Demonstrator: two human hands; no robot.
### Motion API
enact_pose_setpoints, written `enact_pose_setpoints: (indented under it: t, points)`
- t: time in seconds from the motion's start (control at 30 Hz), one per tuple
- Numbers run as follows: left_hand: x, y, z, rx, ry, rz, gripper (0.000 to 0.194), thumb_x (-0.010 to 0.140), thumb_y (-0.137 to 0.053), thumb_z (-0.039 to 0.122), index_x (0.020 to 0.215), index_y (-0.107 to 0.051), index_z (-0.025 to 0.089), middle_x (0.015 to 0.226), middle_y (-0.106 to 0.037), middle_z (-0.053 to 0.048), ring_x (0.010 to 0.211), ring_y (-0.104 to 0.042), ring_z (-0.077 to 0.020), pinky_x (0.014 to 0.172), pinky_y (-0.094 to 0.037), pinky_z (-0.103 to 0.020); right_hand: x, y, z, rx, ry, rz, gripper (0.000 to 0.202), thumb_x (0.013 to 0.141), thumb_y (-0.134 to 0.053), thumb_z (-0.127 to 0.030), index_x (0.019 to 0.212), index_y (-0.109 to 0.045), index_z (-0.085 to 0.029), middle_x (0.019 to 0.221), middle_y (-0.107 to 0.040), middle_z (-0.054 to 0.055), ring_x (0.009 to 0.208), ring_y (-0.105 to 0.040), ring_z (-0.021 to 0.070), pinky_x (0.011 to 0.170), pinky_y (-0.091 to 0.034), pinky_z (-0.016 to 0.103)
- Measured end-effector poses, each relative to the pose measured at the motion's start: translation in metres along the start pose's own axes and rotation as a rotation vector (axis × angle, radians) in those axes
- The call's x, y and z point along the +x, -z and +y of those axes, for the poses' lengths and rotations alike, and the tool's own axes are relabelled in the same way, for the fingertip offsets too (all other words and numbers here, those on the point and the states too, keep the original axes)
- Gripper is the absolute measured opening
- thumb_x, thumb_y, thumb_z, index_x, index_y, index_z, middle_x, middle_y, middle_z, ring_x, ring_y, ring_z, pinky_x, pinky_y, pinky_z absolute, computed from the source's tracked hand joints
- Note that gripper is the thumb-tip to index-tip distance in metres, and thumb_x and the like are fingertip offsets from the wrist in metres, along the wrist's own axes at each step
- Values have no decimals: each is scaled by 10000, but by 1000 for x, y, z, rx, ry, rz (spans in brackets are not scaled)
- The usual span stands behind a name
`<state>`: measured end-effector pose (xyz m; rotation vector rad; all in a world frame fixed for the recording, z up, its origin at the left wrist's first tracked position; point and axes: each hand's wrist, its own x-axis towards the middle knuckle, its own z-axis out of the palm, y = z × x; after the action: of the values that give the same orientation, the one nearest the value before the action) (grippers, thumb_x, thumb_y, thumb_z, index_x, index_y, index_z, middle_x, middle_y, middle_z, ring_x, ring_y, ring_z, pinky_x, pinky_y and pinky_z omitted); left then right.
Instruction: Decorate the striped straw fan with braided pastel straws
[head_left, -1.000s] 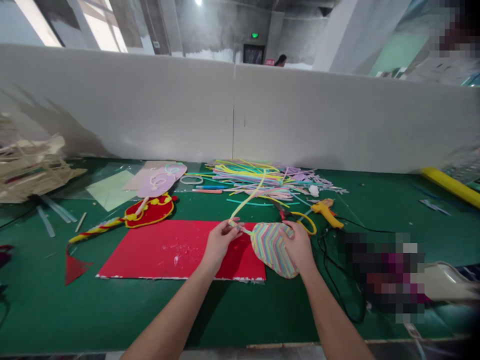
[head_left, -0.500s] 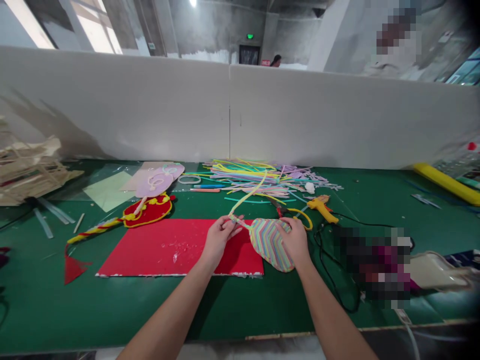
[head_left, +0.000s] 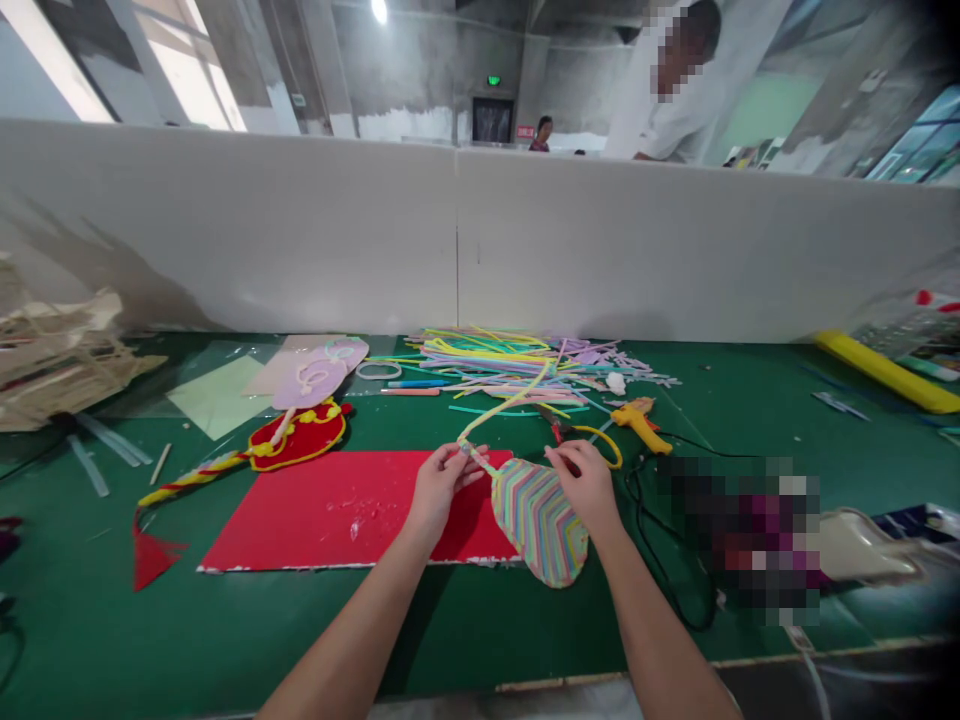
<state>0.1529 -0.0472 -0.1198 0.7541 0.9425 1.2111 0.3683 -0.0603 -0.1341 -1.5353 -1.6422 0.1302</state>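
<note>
A fan-shaped piece [head_left: 536, 520] with pastel zigzag stripes hangs tilted down to the right, its thin stem at the upper left. My left hand [head_left: 442, 485] pinches this stem between thumb and fingers. From the same pinch a long pale yellow pipe cleaner [head_left: 504, 405] rises to the right, its far end over the pile. My right hand [head_left: 586, 485] is at the upper right edge of the striped fan, its fingers drawn together. Whether its fingertips grip the edge or anything small cannot be seen.
Beneath my hands lies a red board [head_left: 322, 510]. Behind are piled pastel pipe cleaners [head_left: 487, 350]. A yellow glue gun [head_left: 641, 425] with a black cord and red-handled pliers [head_left: 557, 432] are at right; a red-and-yellow tasselled fan [head_left: 300, 435] is at left. A white partition [head_left: 300, 230] stands behind.
The striped fan has turned, its broad end swinging downward. My right hand has shifted from its face to its upper edge. The view has tilted up slightly.
</note>
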Motion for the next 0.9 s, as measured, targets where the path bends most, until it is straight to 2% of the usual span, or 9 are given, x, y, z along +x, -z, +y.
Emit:
enact_pose_setpoints:
  t: [0.13, 0.2, 0.27, 0.37, 0.47, 0.6, 0.7, 0.8, 0.9]
  points:
    - [-1, -2, 1, 61, -23, 22, 282, 639, -687, 341, 797, -591, 128, 823, -686, -72, 772, -642, -172, 698, -513, -274, 3, -4, -43, 124, 87, -231, 261, 840, -452, -383, 855, -642, -204, 849, -647, 62, 847, -562, 194, 819, -401, 348]
    - [-1, -1, 1, 110, -57, 34, 286, 625, -696, 347, 784, -616, 123, 755, -671, -44, 728, -627, -156, 675, -502, -253, 9, -6, -65, 210, 74, -396, 254, 831, -466, -387, 927, -631, -219, 907, -647, 50, 873, -565, 187, 805, -407, 322]
    - [-2, 0, 2, 126, -68, 25, 287, 642, -680, 362, 788, -635, 119, 735, -660, -36, 694, -610, -141, 668, -486, -237, 18, -7, -80, 337, 23, -570, 263, 837, -449, -391, 902, -629, -210, 867, -654, 32, 800, -583, 166, 729, -428, 282]
    - [-3, 1, 5, 28, -51, -24, 296, 688, -636, 398, 791, -647, 121, 727, -649, -34, 659, -587, -121, 650, -468, -223, 36, -6, -89, 492, -62, -747, 290, 833, -449, -393, 753, -614, -167, 672, -623, 2, 648, -567, 138, 656, -423, 256]
    - [-4, 1, 9, -84, -18, -80, 297, 676, -655, 389, 808, -662, 123, 721, -636, -34, 647, -561, -108, 622, -451, -211, 49, -1, -90, 629, -101, -855, 301, 815, -479, -391, 671, -589, -151, 611, -585, -11, 600, -537, 116, 649, -409, 245]
    - [-6, -3, 13, -154, 21, -136, 347, 652, -691, 344, 914, -665, 117, 737, -626, -38, 662, -544, -99, 637, -430, -204, 53, 6, -92, 787, -241, -932, 289, 778, -528, -408, 689, -601, -142, 597, -576, -10, 532, -505, 98, 553, -381, 225]
    - [-5, -9, 17, -209, 42, -173, 359, 690, -659, 353, 962, -645, 121, 630, -577, -3, 575, -514, -78, 579, -409, -194, 48, 7, -99, 917, -389, -933, 272, 747, -567, -407, 738, -616, -140, 599, -576, -7, 493, -492, 93, 491, -357, 215]
    - [-4, -14, 22, -249, 67, -172, 334, 688, -656, 376, 913, -641, 130, 532, -511, 34, 492, -481, -67, 516, -392, -187, 42, 4, -108, 1054, -492, -877, 252, 731, -589, -389, 732, -623, -139, 568, -561, -11, 463, -483, 86, 477, -343, 213]
    - [-4, -19, 29, -241, 66, -160, 271, 695, -651, 372, 819, -635, 132, 498, -480, 46, 460, -463, -61, 482, -378, -178, 37, 2, -117, 1115, -538, -747, 253, 722, -599, -389, 700, -621, -138, 520, -527, -21, 417, -438, 71, 449, -308, 211]
